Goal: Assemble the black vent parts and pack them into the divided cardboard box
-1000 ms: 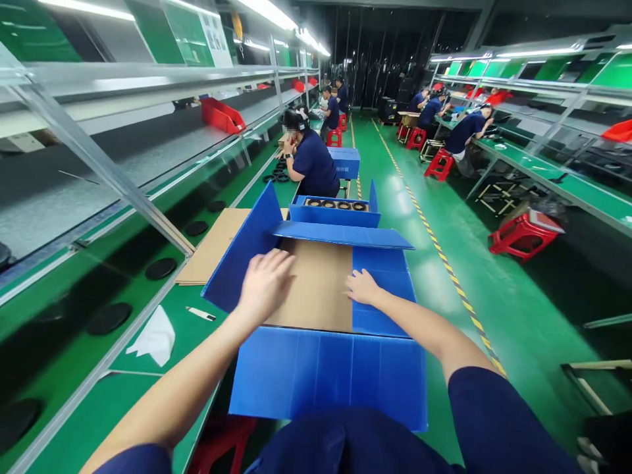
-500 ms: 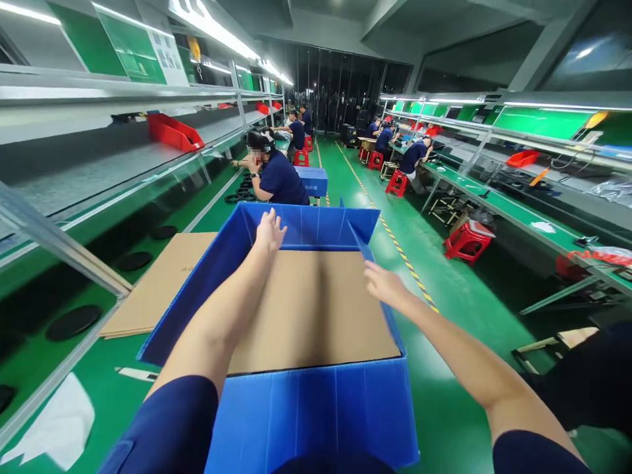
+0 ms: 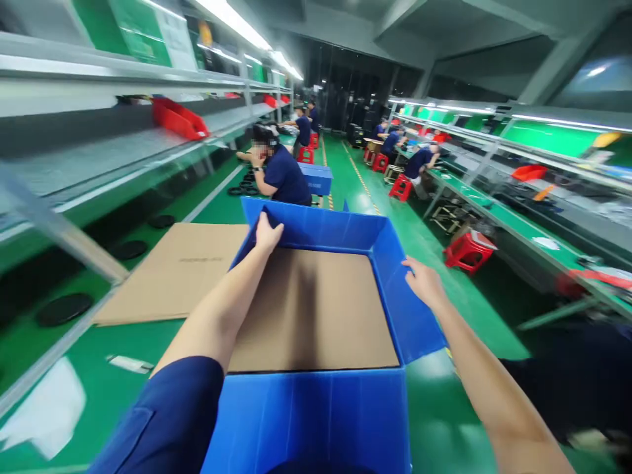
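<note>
A blue corrugated plastic box (image 3: pixel 316 411) stands in front of me with its flaps up and a flat brown cardboard sheet (image 3: pixel 320 309) inside. At the far left corner, my left hand (image 3: pixel 268 234) grips the left flap, thumb spread to the right; part of its fingers is hidden. My right hand (image 3: pixel 423 280) pinches the top edge of the right flap (image 3: pixel 402 296), which leans outward. The far flap (image 3: pixel 326 227) stands upright between the hands. The near flap hangs toward me.
Brown cardboard sheets (image 3: pixel 172 270) lie left of the box on the green bench, near a white-handled cutter-like tool (image 3: pixel 129 364) and a white sheet (image 3: pixel 47 408). A metal shelf post (image 3: pixel 74 230) rises at left. A co-worker (image 3: pixel 284 171) sits beyond the box; red stools (image 3: pixel 469 250) stand right.
My right hand has moved right, swinging the right flap outward so its inner face shows. The left flap has come more upright with my left hand. The view has shifted slightly.
</note>
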`<state>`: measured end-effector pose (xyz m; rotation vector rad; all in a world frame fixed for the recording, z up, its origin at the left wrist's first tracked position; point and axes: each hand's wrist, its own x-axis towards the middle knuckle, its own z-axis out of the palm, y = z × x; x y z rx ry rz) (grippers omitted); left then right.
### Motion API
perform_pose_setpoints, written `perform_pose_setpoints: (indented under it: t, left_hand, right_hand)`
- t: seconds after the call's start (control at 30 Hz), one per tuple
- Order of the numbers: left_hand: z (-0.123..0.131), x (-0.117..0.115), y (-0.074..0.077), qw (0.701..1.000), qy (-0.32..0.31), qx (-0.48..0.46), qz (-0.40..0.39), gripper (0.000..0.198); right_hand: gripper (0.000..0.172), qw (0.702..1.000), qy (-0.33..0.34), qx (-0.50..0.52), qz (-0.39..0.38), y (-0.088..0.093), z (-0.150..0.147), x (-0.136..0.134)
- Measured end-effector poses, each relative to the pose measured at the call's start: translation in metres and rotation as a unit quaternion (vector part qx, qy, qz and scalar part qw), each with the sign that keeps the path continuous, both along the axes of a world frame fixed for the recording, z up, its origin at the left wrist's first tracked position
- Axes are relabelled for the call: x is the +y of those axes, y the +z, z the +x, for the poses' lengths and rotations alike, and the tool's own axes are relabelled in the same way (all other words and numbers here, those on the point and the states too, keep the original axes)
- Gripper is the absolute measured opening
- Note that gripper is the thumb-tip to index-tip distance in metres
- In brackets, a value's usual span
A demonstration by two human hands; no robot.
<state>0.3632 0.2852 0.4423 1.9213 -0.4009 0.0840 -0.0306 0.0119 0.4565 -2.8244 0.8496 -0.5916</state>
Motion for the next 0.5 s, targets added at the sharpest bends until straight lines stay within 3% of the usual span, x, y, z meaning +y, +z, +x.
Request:
perform_pose_setpoints:
  t: [0.1, 0.2, 0.3, 0.37, 0.43, 0.5]
  left_hand:
    - [-0.01, 0.039, 0.01, 0.973, -0.012, -0.145, 0.18, 0.056]
    - [-0.008, 0.072, 0.025, 0.919, 0.019, -0.226, 0.322, 0.057]
    - [0.006, 0.098, 0.042, 0.903, 0.1, -0.171, 0.382, 0.063]
    - [0.017, 0.106, 0.049, 0.901, 0.118, -0.141, 0.394, 0.063]
    - [0.024, 0.106, 0.051, 0.904, 0.106, -0.133, 0.391, 0.063]
    - [0.024, 0.098, 0.047, 0.906, 0.094, -0.14, 0.389, 0.061]
  right_hand:
    - [0.039, 0.999, 0.008, 0.014, -0.036, -0.016, -0.005, -0.011]
    - [0.046, 0.997, 0.044, 0.024, -0.056, -0.039, -0.012, -0.039]
    - [0.056, 0.992, 0.103, 0.037, -0.064, -0.06, -0.024, -0.057]
    - [0.059, 0.988, 0.126, 0.046, -0.079, -0.069, -0.037, -0.058]
    - [0.059, 0.984, 0.127, 0.047, -0.117, -0.069, -0.052, -0.046]
    - [0.058, 0.978, 0.124, 0.038, -0.166, -0.059, -0.065, -0.022]
